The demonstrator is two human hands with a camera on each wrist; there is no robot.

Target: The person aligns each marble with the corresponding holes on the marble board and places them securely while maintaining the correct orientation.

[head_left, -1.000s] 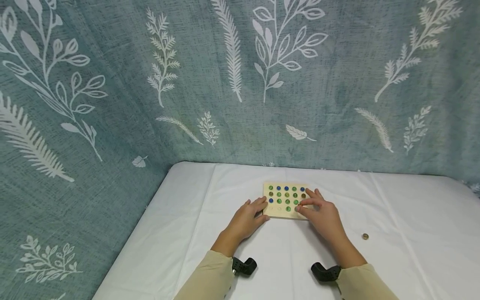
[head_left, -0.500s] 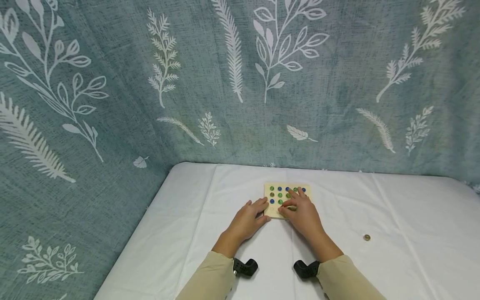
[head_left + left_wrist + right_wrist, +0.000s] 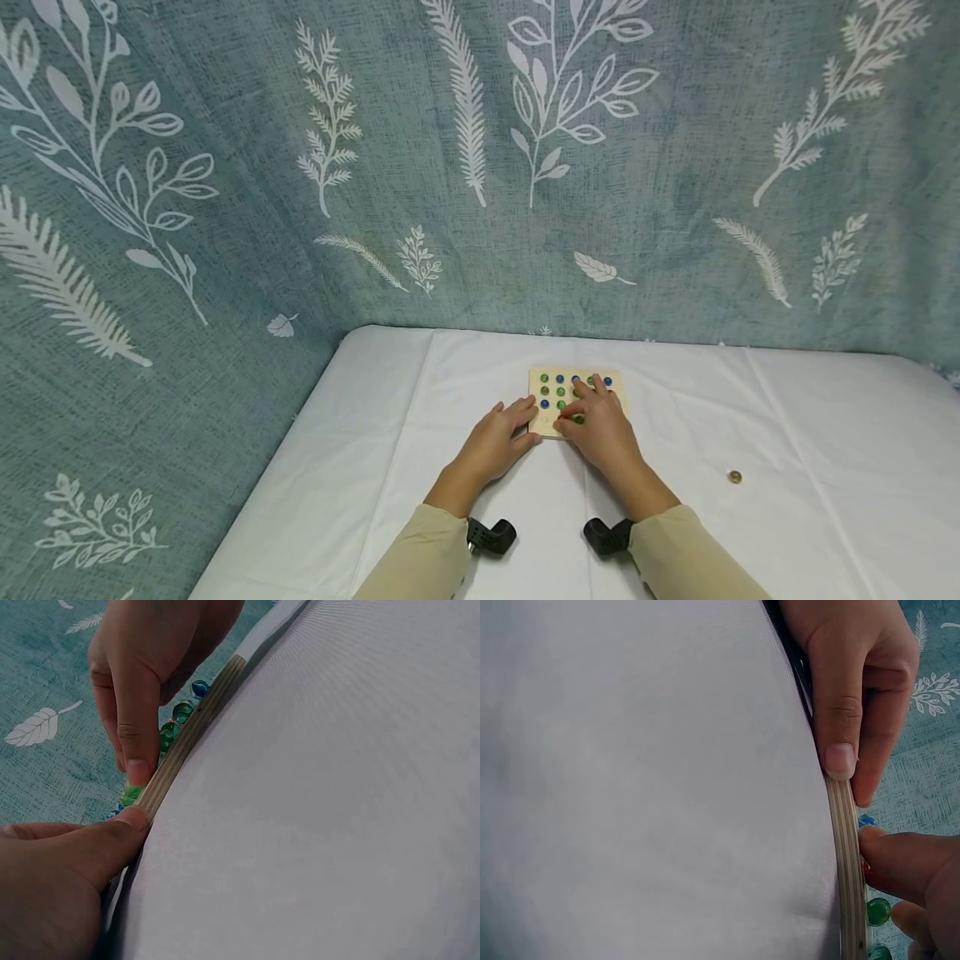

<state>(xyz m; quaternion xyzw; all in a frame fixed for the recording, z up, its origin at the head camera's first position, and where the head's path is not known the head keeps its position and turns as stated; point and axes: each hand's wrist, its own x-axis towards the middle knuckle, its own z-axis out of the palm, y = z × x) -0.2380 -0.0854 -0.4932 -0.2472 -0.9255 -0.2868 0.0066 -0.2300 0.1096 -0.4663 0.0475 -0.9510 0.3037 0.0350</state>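
Nearest, beige sleeves (image 3: 420, 558) and black wrist mounts above the white-covered table (image 3: 787, 433). Further in, left hand (image 3: 491, 442) with straight fingers (image 3: 131, 821) pressed against the near-left edge of the wooden board (image 3: 542, 427), likely to stop sliding; right hand (image 3: 600, 429) over the board, fingertips (image 3: 137, 769) apparently pinching a green marble (image 3: 578, 419) near the near edge. Beyond, blue and green marbles (image 3: 560, 378) seated in hollows, board lying mid-table toward the far edge; one stray marble (image 3: 734, 477) well apart toward the right edge.

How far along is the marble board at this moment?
Most holes of the wooden board already hold marbles. In hand: the right hand sets a green marble in the near row while the left hand steadies the board's edge. Left: empty near-left holes; one loose marble lies on the cloth.
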